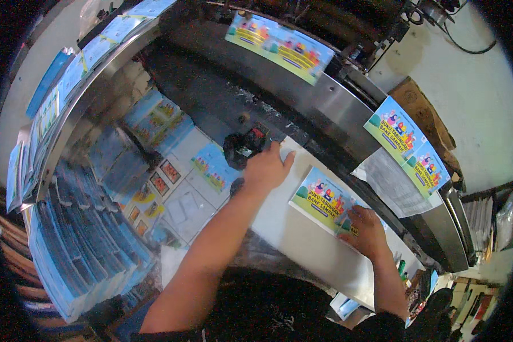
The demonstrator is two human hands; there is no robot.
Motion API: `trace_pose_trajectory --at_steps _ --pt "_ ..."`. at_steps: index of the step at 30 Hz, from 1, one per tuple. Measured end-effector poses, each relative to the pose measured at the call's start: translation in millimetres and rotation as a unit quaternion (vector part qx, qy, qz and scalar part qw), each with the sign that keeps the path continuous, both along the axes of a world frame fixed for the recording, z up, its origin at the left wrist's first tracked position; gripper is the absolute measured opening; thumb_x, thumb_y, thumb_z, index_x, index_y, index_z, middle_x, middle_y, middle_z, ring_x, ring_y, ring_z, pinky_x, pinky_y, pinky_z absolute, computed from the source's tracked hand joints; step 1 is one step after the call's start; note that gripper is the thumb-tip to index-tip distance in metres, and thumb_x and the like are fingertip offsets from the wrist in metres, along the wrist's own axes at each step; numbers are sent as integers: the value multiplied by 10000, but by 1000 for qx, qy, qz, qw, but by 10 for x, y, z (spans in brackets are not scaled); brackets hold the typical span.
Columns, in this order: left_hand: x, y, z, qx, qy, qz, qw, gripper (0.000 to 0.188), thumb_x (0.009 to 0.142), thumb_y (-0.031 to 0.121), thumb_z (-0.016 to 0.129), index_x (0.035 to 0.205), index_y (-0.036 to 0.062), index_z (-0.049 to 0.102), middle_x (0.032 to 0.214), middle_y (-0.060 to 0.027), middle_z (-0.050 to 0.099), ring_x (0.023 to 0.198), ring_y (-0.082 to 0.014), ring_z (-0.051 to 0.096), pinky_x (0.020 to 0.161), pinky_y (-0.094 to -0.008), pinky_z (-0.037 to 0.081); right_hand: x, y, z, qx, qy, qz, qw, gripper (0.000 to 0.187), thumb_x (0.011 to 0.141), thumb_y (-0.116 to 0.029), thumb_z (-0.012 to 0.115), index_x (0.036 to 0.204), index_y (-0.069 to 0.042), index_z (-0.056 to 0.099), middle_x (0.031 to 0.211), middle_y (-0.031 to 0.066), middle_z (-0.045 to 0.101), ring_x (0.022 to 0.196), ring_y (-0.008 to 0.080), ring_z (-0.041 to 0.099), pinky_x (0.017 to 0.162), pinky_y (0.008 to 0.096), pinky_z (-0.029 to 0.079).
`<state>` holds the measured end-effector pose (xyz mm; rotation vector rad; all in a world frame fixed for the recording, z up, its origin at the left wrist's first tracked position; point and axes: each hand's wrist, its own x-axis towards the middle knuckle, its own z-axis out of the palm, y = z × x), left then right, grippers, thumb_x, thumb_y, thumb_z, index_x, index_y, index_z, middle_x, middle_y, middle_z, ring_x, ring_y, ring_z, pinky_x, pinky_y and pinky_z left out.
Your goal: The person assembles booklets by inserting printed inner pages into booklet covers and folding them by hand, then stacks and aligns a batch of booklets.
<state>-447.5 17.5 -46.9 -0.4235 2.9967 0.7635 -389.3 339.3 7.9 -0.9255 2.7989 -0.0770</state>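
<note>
On a narrow white work surface (273,211) lies a printed sheet or thin stack (320,199), with a blue and green cover and yellow lettering. My right hand (369,233) rests on its right part, fingers bent and slightly apart over the print. Whether the piece is one sheet or several cannot be made out. Farther left, my left hand (268,168) is at the left end of the white surface, thumb and forefinger apart. Beside its fingers sits a dark, rounded machine part (243,149); contact between them is unclear.
A metal machine bar (336,94) curves beyond the work surface, with matching prints (279,47) and more prints (407,145) on it. Tall stacks of blue-edged booklets (88,245) stand at left. Printed sheets (211,165) cover the area beyond my left forearm.
</note>
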Motion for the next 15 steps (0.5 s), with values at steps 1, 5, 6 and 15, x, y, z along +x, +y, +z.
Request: trace_pose_trajectory --at_steps 1,5,6,15 --pt "-15 21 41 -4 -12 -3 1000 565 949 537 459 1177 28 550 928 -251 694 874 -417 689 777 -522 546 -15 27 -1 9 -25 -6 1000 730 721 -434 800 1288 -26 586 1324 166 550 1189 354 530 993 420 482" --pt "-1 -32 33 12 -30 -7 999 630 943 565 457 1252 21 531 1001 -273 689 930 -423 681 834 -535 530 -9 18 18 -21 -27 14 999 720 733 -431 791 1277 -5 587 1336 167 541 1183 356 532 1018 433 466" --pt "-4 -26 38 14 -32 -1 999 619 943 563 457 1230 21 535 1001 -274 688 928 -425 680 829 -537 529 -13 29 0 -25 -21 24 999 722 738 -437 785 1273 4 585 1341 171 538 1185 357 531 1023 436 463" --pt "3 -14 -10 6 -1 -4 1000 575 945 539 467 1181 20 545 1002 -257 687 913 -422 680 802 -532 533 56 -41 83 59 -68 -1 996 655 854 -399 648 1356 -5 501 1415 187 494 1275 347 510 1018 432 478"
